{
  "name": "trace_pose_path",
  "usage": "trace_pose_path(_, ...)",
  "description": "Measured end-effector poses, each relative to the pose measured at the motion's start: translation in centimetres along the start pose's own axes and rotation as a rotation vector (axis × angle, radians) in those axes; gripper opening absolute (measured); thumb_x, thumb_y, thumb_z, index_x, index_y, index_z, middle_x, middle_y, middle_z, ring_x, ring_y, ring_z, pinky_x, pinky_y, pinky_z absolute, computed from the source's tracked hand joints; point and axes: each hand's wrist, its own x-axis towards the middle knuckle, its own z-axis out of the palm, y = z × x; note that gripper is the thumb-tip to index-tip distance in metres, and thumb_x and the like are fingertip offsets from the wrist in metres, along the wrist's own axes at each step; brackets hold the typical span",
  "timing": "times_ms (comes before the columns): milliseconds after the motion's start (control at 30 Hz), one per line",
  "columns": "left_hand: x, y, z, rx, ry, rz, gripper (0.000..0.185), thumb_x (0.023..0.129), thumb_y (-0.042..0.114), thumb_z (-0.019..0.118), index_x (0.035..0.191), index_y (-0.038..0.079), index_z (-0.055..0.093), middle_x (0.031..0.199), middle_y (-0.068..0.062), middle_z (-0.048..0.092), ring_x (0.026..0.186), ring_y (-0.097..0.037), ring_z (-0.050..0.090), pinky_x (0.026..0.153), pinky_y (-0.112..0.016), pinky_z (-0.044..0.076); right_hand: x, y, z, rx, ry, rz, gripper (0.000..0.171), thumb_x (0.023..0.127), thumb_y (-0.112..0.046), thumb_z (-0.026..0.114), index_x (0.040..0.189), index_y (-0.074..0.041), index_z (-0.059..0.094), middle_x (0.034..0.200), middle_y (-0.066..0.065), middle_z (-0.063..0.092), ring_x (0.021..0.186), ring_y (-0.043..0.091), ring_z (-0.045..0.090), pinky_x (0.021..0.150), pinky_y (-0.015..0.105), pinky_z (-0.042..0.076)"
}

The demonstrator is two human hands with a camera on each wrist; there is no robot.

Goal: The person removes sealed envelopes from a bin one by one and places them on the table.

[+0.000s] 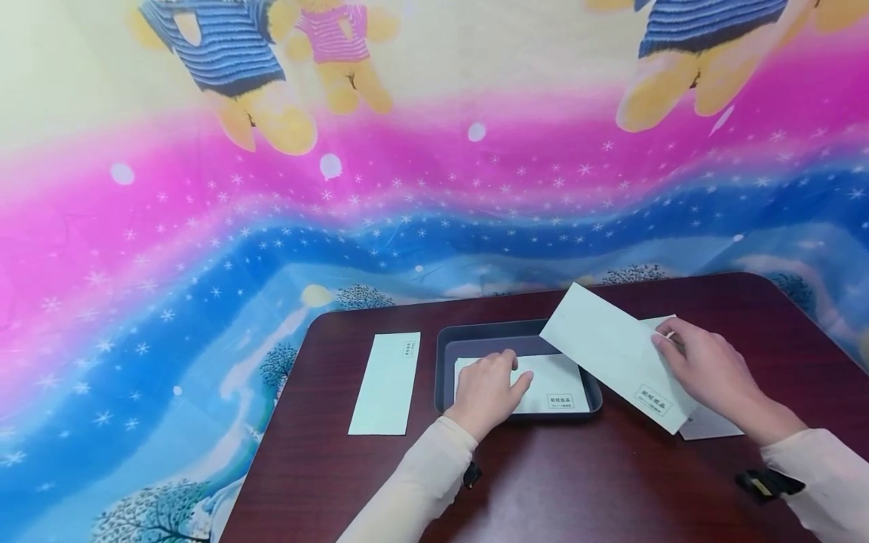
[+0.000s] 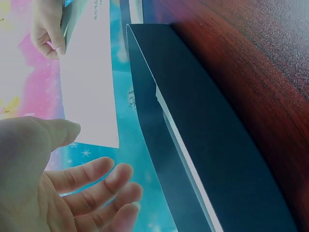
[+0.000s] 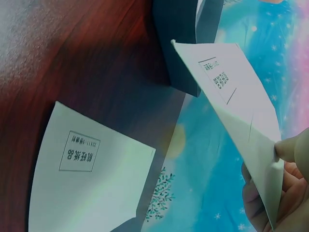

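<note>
Nearest, on the dark desk [image 1: 543, 483]: left hand [image 1: 487, 391], fingers straight, resting on the envelope in the tray [image 1: 551, 383]. Right hand [image 1: 706, 369] pinching a raised envelope [image 1: 611, 354] over the tray [image 1: 448, 354]. Mid-placement, seemingly; next, lowering it flat onto the other.

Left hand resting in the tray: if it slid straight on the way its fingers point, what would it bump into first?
Probably the tray's far wall. The left hand lies on the envelope inside, fingers pointing away from the person. Depth is hard to judge.
</note>
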Motion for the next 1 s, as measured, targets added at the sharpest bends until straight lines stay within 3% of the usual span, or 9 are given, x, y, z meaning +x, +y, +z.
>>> trace_pose_path(267, -0.2, 0.4, 0.1, -0.003, -0.001, 0.022, 0.029, 0.098, 0.046, 0.062, 0.102, 0.018, 0.070, 0.078, 0.003, 0.068, 0.063, -0.012, 0.062, 0.053, -0.027, 0.043, -0.7, 1.0, -0.6, -0.005, 0.005, 0.023, 0.019, 0.103, -0.019, 0.058, 0.110, -0.002, 0.062, 0.099, 0.027, 0.071, 0.063, 0.014, 0.054, 0.048, 0.029, 0.034)
trace_pose_path(500, -0.2, 0.7, 0.2, 0.000, -0.014, 0.029, 0.030, 0.098, 0.047, 0.061, 0.103, 0.018, 0.070, 0.078, 0.004, 0.069, 0.062, -0.010, 0.060, 0.052, -0.026, 0.043, -1.3, 2.1, -1.0, -0.006, 0.020, 0.044, 0.020, 0.104, -0.022, 0.057, 0.111, -0.005, 0.064, 0.094, 0.018, 0.071, 0.059, 0.003, 0.043, 0.048, 0.028, 0.031)
trace_pose_path(767, -0.2, 1.0, 0.4, 0.013, -0.009, 0.038, 0.030, 0.098, 0.047, 0.061, 0.102, 0.018, 0.070, 0.077, 0.005, 0.068, 0.060, -0.008, 0.058, 0.051, -0.025, 0.041, -1.7, 3.2, -1.4, -0.005, 0.035, 0.050, 0.020, 0.103, -0.019, 0.057, 0.112, -0.002, 0.064, 0.100, 0.024, 0.070, 0.062, -0.004, 0.044, 0.051, 0.027, 0.032)
trace_pose_path(1000, -0.1, 1.4, 0.3, 0.001, -0.005, 0.040, 0.030, 0.098, 0.047, 0.062, 0.103, 0.018, 0.071, 0.076, 0.006, 0.068, 0.059, -0.007, 0.057, 0.051, -0.024, 0.040, -2.1, 4.2, -1.7, -0.013, 0.014, 0.072, 0.022, 0.103, -0.016, 0.056, 0.113, 0.002, 0.063, 0.104, 0.029, 0.068, 0.065, 0.003, 0.049, 0.052, 0.026, 0.033)
